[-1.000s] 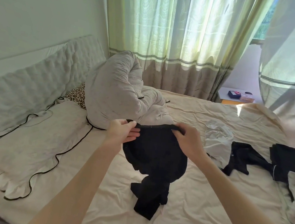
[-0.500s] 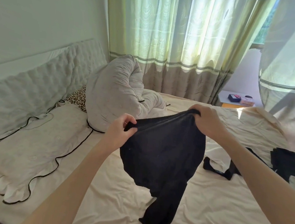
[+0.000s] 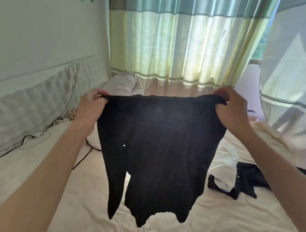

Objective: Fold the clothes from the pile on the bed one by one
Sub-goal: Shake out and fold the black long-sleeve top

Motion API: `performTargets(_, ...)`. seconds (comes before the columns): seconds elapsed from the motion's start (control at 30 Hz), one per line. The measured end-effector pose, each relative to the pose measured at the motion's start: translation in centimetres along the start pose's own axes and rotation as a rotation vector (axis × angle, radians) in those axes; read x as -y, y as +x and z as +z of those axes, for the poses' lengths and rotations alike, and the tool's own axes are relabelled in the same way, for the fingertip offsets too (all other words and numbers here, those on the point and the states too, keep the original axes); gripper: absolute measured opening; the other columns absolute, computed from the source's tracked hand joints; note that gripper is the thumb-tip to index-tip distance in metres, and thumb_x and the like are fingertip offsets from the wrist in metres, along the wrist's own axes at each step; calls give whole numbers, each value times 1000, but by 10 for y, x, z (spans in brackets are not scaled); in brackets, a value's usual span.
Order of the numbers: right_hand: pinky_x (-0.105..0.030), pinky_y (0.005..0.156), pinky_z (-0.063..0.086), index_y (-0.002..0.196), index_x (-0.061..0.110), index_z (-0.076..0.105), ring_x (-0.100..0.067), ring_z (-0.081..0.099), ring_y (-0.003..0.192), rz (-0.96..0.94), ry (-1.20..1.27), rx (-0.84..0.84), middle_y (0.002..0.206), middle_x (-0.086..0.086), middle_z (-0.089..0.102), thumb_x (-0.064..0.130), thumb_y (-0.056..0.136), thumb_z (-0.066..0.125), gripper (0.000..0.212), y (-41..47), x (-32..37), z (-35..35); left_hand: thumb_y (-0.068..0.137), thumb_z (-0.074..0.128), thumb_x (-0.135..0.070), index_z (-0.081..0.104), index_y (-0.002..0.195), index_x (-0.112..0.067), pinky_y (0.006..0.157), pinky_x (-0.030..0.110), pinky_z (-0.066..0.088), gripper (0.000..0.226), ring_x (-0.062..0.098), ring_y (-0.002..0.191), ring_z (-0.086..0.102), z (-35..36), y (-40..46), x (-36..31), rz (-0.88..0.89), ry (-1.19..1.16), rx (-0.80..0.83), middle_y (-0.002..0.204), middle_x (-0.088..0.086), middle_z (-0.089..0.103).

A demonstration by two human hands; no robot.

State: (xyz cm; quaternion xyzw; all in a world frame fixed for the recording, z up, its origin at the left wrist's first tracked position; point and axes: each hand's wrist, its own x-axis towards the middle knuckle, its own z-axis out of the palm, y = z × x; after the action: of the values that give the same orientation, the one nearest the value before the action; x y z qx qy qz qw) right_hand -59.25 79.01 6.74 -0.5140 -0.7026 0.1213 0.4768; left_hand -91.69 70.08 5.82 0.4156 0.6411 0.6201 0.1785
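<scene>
A black garment (image 3: 160,153) hangs spread out in the air over the bed (image 3: 231,224). My left hand (image 3: 92,103) pinches its upper left corner and my right hand (image 3: 230,107) pinches its upper right corner, so the top edge is stretched taut between them. Its lower end dangles in uneven flaps just above the cream sheet. More dark clothes (image 3: 250,180) lie crumpled on the bed at the right, beside a white piece (image 3: 222,162). The garment hides the bed's middle.
A padded white headboard (image 3: 30,94) runs along the left wall, with a pillow (image 3: 16,141) and a black cable (image 3: 82,157) below it. A rolled grey duvet (image 3: 123,83) and a leopard-print cushion (image 3: 71,114) sit behind the garment. Green curtains (image 3: 173,43) hang at the back.
Both hands have risen and moved apart, lifting the black garment off the bed and spreading it wide. The camera has tilted up with them.
</scene>
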Motion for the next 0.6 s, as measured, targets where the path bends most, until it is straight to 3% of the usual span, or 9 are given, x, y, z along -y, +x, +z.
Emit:
performTargets(0.03,-10,75,39,101,16,66,-11,54,87,3,-39,55,91,6,61,-5,80,47,35,0,-3,2,85,51,-3,60,77,-27,63,21,39,28,15,80,51,2,0,4,-87,-29,45,76,-4,58)
performTargets(0.1,-8,73,38,97,15,70,-11,55,88,65,5,80,89,6,62,-5,82,47,34,3,-11,0,86,53,-4,59,76,-27,62,24,38,26,17,82,51,-2,1,11,-117,56,52,78,-2,58)
performTargets(0.2,-15,79,41,77,28,67,-5,58,85,158,210,-15,83,15,64,-5,83,53,36,12,-12,-11,84,62,-13,59,83,-26,67,32,42,13,17,79,54,-17,7,3,31,209,-94,85,-3,58)
performTargets(0.27,-14,76,41,73,32,64,3,58,80,131,295,-8,81,19,63,-5,83,53,40,18,-5,-14,83,62,-16,60,88,-24,67,26,41,10,11,73,54,-22,14,-11,154,266,-186,81,-5,57)
performTargets(0.37,-15,72,42,77,27,64,0,56,78,99,332,151,83,13,63,-4,87,52,35,23,8,-13,85,56,-11,60,90,-21,66,19,40,12,8,73,56,-20,20,-27,97,193,-141,82,-4,61)
performTargets(0.43,-17,69,41,80,20,64,-7,55,76,87,258,278,80,7,62,3,90,55,23,25,11,-12,86,54,-8,62,85,-19,73,28,44,14,18,82,58,-19,21,-27,-47,76,-30,87,5,63)
performTargets(0.5,-19,64,38,79,15,64,-10,53,70,40,124,425,74,2,59,16,91,60,12,22,8,-13,87,52,-9,64,81,-21,79,37,45,18,23,87,58,-22,16,-21,-117,100,42,85,7,64)
performTargets(0.6,-22,61,33,75,9,61,-9,47,62,2,4,613,67,2,52,38,84,67,31,14,-3,-16,88,57,-11,64,79,-24,85,41,47,17,26,88,60,-29,4,-11,-89,173,117,86,6,65)
